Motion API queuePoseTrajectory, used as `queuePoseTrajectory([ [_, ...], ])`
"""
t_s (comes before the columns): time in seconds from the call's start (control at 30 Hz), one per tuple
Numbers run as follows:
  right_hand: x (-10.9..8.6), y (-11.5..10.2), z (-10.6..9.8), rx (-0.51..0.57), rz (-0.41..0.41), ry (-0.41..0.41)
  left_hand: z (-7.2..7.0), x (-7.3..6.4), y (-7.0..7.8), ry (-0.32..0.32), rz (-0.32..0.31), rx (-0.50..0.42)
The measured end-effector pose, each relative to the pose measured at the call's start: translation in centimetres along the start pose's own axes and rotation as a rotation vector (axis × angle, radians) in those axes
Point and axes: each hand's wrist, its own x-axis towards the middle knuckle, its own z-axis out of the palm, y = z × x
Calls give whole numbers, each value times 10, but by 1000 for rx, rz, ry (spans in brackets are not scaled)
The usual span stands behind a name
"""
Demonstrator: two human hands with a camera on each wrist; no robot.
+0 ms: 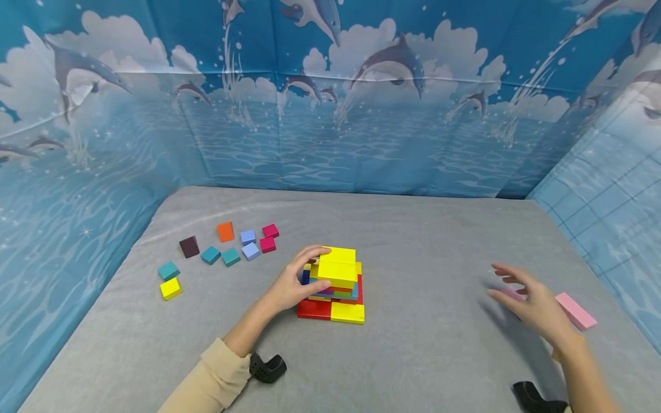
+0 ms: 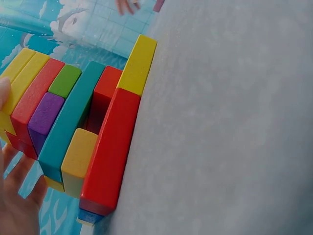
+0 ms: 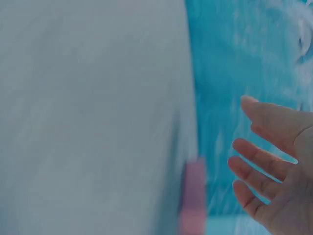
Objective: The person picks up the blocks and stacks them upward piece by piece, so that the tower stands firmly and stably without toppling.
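Note:
A tower of coloured wooden blocks point(image 1: 338, 274) stands mid-table, two yellow blocks point(image 1: 337, 271) on top. My left hand point(image 1: 289, 287) is at its left side, holding the yellow blocks between thumb and fingers. In the left wrist view, a red block point(image 2: 111, 152) and a yellow block point(image 2: 138, 63) form part of the base; purple, green and teal blocks show between. At the right, my right hand point(image 1: 537, 310) hovers with fingers spread and nothing in them. A pink block point(image 1: 575, 311) lies beside it; another pink block point(image 1: 511, 293) is partly hidden beneath.
Loose blocks lie at the left: orange point(image 1: 225, 232), dark brown point(image 1: 189, 246), teal point(image 1: 230, 257), light blue point(image 1: 251, 251), crimson point(image 1: 267, 245) and yellow point(image 1: 170, 288). A dolphin-print curtain point(image 1: 320, 132) surrounds the grey table point(image 1: 423, 344). Something yellowish is mostly hidden by my right wrist.

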Motion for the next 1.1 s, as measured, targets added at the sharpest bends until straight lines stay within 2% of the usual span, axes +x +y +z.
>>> queuePoseTrajectory([
  [0.17,-20,28,-11,-112,46,-36,1,0,-1,6,25,3],
  [0.33,-31,41,-14,-168,58,-34,0,0,0,10,40,5],
  [0.5,-33,41,-11,-174,15,-9,1,0,1,10,38,5],
  [0.7,-28,37,-5,-61,-55,15,0,0,1,10,34,4],
  [0.87,-26,36,-2,-35,-26,13,0,-1,0,9,39,8],
  [1.0,-22,34,-3,-82,10,-35,0,-1,0,8,36,7],
  [1.1,-14,24,-2,-68,16,-75,0,-1,0,5,36,2],
])
